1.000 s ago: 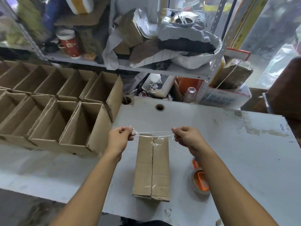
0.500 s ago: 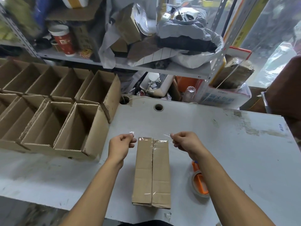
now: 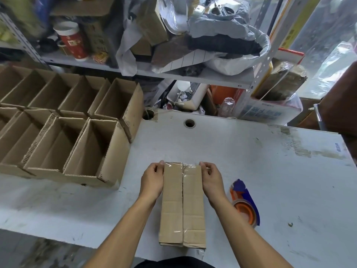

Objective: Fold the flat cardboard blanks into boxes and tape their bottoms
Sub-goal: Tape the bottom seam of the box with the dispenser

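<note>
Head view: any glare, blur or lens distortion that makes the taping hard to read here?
Head view: strong wide-angle bending at the edges, so the shelf curves; light is soft and even, with faint shadows; the box, left hand and right hand are sharp; the clear tape shows only as pale glints; the top-left corner is smeared.

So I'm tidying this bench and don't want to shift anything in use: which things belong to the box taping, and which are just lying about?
In the job:
box
clear tape strip
left hand
right hand
tape dispenser
finished boxes

Lying about:
red cup
plastic bottle
grey bag
</note>
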